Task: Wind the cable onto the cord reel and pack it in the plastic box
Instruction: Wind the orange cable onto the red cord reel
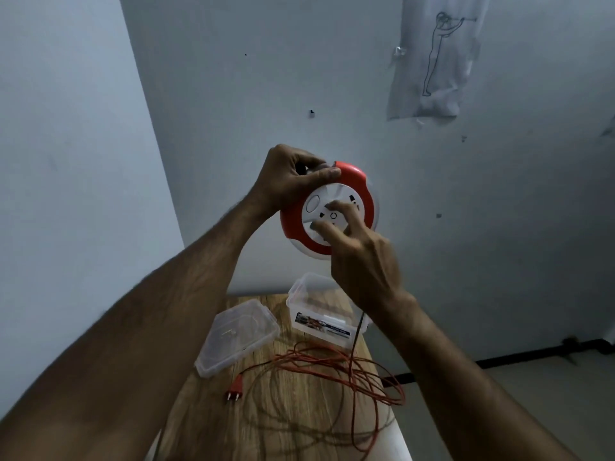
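A round red and white cord reel (pixel 361 191) is held up in front of the wall, above the table. My left hand (pixel 293 176) grips its upper left rim. My right hand (pixel 359 251) has its fingertips curled onto the white centre disc of the reel. A red cable (pixel 332 364) hangs from the reel and lies in loose loops on the wooden table (pixel 206 424), ending in a red plug (pixel 234 389). The clear plastic box (pixel 319 311) stands open at the table's far end, partly hidden by my right wrist.
The box's clear lid (pixel 236 337) lies on the table, left of the box. Some cable loops hang over the table's right edge. A grey wall stands close behind, with a drawing on a taped sheet (pixel 432 61) at upper right.
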Action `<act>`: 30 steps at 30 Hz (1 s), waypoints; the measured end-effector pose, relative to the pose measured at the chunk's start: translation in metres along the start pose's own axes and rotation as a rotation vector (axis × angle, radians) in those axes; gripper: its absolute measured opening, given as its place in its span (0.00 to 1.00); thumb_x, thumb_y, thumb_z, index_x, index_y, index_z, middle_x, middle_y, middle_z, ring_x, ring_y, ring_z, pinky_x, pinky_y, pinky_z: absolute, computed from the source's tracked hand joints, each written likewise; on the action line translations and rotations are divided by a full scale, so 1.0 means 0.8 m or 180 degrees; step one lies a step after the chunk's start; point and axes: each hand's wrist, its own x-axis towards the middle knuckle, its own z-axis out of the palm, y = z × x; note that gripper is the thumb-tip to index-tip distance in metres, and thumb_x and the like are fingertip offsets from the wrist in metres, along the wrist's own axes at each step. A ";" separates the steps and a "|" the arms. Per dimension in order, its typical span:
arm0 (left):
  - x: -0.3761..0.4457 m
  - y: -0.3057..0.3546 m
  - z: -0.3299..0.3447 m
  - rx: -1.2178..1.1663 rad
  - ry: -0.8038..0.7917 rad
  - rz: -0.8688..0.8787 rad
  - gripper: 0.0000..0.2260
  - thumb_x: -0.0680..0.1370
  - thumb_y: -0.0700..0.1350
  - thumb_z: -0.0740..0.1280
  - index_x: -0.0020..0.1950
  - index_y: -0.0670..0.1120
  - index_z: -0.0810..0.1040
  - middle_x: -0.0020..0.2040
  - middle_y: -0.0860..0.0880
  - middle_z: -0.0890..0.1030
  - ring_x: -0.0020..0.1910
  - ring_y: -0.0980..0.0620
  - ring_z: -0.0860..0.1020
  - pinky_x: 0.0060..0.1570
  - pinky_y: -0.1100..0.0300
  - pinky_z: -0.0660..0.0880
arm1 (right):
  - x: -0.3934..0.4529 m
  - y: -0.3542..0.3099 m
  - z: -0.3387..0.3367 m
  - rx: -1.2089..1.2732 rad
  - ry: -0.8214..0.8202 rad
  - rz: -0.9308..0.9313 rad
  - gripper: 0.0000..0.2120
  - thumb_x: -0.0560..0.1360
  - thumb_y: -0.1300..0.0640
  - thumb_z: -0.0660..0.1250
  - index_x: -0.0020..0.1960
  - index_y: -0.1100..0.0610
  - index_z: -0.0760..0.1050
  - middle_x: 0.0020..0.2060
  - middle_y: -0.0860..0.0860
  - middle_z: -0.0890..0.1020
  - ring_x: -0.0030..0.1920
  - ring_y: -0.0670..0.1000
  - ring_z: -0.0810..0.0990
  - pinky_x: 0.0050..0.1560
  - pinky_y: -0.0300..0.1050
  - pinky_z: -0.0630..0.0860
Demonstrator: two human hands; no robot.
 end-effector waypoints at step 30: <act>-0.002 0.004 0.033 -0.0079 0.0239 0.0123 0.15 0.75 0.52 0.76 0.51 0.40 0.87 0.43 0.45 0.88 0.39 0.53 0.86 0.38 0.53 0.83 | 0.026 -0.009 0.008 0.0754 0.0961 0.2239 0.29 0.70 0.41 0.77 0.64 0.56 0.77 0.54 0.54 0.85 0.48 0.51 0.86 0.45 0.38 0.84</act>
